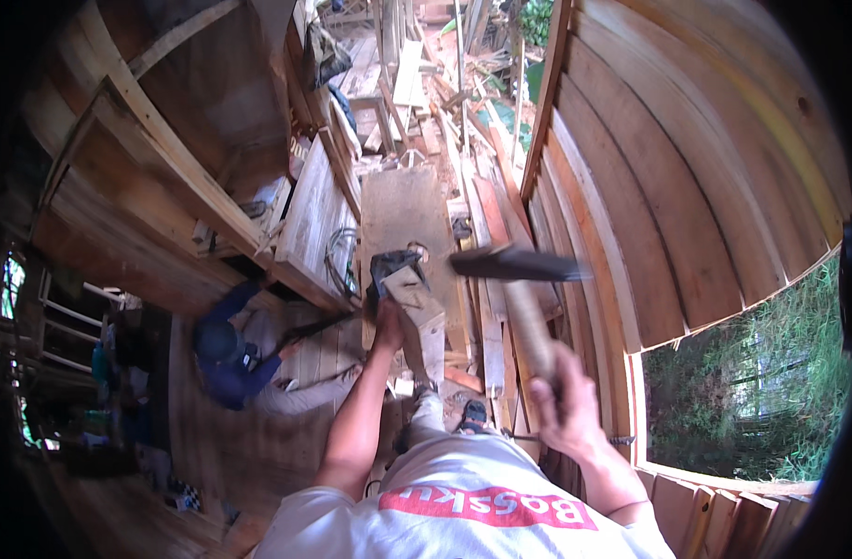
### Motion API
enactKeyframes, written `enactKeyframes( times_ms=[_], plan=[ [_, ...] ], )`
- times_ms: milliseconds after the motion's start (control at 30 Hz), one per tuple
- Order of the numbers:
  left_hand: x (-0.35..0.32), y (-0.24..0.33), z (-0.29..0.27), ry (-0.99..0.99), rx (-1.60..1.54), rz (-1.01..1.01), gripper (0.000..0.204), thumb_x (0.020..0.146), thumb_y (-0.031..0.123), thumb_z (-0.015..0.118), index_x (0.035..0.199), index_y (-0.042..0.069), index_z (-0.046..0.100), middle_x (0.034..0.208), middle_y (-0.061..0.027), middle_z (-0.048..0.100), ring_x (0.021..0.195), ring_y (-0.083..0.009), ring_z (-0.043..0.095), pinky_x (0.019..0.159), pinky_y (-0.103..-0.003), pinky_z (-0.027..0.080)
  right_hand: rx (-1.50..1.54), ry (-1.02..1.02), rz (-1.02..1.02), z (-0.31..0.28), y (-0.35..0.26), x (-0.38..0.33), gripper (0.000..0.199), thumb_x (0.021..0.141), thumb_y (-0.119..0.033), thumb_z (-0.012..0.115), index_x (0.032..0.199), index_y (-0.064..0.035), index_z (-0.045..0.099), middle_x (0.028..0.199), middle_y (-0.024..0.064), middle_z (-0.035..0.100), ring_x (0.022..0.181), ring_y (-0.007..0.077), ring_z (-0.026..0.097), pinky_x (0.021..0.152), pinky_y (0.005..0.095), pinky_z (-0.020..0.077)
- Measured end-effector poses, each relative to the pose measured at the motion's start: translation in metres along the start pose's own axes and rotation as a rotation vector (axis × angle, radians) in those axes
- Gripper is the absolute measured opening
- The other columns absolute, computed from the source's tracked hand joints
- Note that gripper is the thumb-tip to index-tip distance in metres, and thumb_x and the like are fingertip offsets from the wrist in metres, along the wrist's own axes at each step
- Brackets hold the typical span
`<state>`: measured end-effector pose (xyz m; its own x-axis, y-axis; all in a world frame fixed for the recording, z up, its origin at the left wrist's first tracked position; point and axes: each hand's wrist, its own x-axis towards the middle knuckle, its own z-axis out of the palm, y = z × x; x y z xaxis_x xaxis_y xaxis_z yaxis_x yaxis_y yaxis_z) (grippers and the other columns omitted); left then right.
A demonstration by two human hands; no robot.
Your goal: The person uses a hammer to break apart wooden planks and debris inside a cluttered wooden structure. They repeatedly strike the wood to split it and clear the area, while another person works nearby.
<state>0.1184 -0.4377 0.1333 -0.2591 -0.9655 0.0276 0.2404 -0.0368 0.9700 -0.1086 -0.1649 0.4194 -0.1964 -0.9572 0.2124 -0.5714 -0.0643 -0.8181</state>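
My right hand (568, 399) is wrapped round the wooden handle of a hammer (528, 312). Its dark metal head, slightly smeared by motion, is raised to the right of a wooden post (431, 340). My left hand (388, 326) is closed against the left side of this post, close to its upper end; the fingers are partly hidden. A pale piece of wood (411, 291) with a dark mark sits at that end. Just beyond lies a crumpled black plastic sheet or bag (389, 265), on a wide plank bench (403, 207).
At the left, a person in dark blue (223, 359) sits low on the plank floor, one leg stretched toward me. Plank walls (668, 177) rise at the right, beside a window opening (743, 373) onto greenery. Scrap boards (486, 205) litter the ground ahead. A wooden frame (314, 224) stands left of the bench.
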Motion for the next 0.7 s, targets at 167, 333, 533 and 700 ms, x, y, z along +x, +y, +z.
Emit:
enactKeyframes(
  times_ms=[167,333,533,700],
  plan=[
    [0.003,-0.007,0.001,-0.012,0.199,0.165,0.054,0.098,0.045,0.029,0.116,-0.002,0.05,0.112,-0.0173,0.055,0.107,-0.0263,0.05,0.093,-0.037,0.037,0.203,0.368,-0.285,0.009,0.008,-0.005,0.044,0.091,-0.01,0.054,0.126,0.0069,0.035,0.072,0.0219,0.059,0.055,0.0337,0.062,0.047,0.0379,0.0459],
    [0.013,-0.036,-0.027,0.096,0.123,-0.04,0.065,0.095,0.061,0.027,0.121,0.006,0.048,0.113,-0.009,0.058,0.102,-0.0201,0.059,0.088,-0.037,0.049,-0.126,-0.025,-0.042,0.022,0.007,-0.008,0.046,0.089,-0.014,0.058,0.128,-0.0009,0.039,0.079,0.0261,0.061,0.067,0.0411,0.063,0.055,0.0455,0.0497],
    [0.011,-0.008,-0.004,0.104,0.004,0.085,0.05,0.097,0.048,0.031,0.105,0.002,0.05,0.096,-0.0087,0.053,0.089,-0.0176,0.048,0.083,-0.033,0.04,0.216,0.294,-0.14,0.01,0.005,-0.007,0.045,0.089,-0.006,0.054,0.129,0.005,0.037,0.079,0.0207,0.063,0.069,0.0303,0.067,0.058,0.0354,0.0501],
    [0.029,-0.027,-0.012,0.166,0.042,0.076,0.048,0.097,0.045,0.032,0.101,0.001,0.05,0.09,-0.0078,0.051,0.083,-0.0172,0.045,0.081,-0.035,0.039,-0.173,-0.089,-0.023,0.027,0.004,0.012,0.046,0.088,-0.012,0.058,0.13,-0.0049,0.039,0.08,0.0253,0.062,0.069,0.0428,0.064,0.056,0.0481,0.0516]
  ],
)
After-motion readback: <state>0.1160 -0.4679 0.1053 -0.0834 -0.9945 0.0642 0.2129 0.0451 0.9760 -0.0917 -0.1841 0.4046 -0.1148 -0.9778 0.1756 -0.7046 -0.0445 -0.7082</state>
